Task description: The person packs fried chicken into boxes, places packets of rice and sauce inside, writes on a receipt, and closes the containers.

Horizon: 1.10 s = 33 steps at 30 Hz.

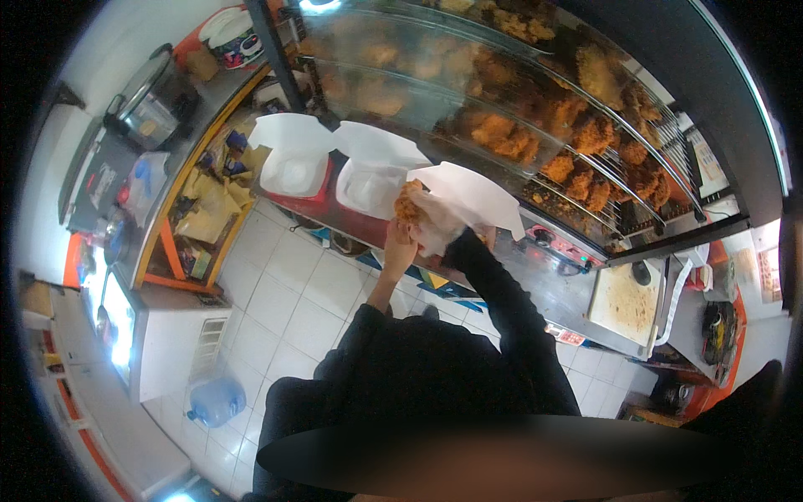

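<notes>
A piece of breaded fried chicken is held over the counter in my right hand, which is covered by a thin clear plastic bag or loose glove. My left hand is bare and meets the lower side of the chicken and plastic; its fingertips are partly hidden. Beyond my hands stand open white takeaway boxes: a left box and a middle box, both with a pale liner inside. Of the right box only the raised lid shows plainly, its inside covered by my hands.
A glass-fronted warming cabinet with fried chicken on wire racks rises behind the boxes. At right lies a stained white cutting board on the metal counter. A wooden shelf unit stands left; a blue water bottle lies on the tiled floor.
</notes>
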### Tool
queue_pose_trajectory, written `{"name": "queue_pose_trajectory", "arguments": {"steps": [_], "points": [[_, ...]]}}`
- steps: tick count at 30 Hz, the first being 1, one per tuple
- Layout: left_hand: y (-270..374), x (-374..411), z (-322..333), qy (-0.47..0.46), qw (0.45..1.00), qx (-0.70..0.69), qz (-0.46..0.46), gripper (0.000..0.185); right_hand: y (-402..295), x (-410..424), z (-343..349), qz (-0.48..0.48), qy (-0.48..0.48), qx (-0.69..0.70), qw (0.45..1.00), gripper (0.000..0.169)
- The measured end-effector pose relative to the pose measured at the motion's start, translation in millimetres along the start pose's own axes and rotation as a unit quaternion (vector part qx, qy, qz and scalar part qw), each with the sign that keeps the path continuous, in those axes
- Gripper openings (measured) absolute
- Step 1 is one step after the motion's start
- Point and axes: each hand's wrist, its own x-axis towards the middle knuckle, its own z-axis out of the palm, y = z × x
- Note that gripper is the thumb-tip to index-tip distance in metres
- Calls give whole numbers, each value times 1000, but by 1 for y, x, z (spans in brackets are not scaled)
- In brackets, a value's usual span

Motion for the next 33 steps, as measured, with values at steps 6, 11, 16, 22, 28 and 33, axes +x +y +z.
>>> {"name": "queue_pose_trajectory", "arguments": {"steps": [6, 11, 16, 22, 28, 33], "points": [[12, -10, 9, 67, 997, -41, 7, 45, 40, 46, 46, 210, 9, -71, 975, 48], [9, -1, -6, -25, 994, -103, -40, 40, 6, -36, -45, 54, 227, 102, 967, 48], [27, 1, -13, -24, 994, -100, -31, 43, -7, -110, -173, -13, 543, 290, 788, 48], [36, 4, -19, -48, 991, -119, -45, 43, 1, -64, -227, 280, 244, -363, 855, 43], [41, -7, -39, -1, 995, -77, -59, 40, 35, -60, -243, 221, 299, -396, 840, 48], [29, -11, -52, 35, 999, -20, -26, 38, 52, -92, -256, -17, 331, -86, 939, 46]]}}
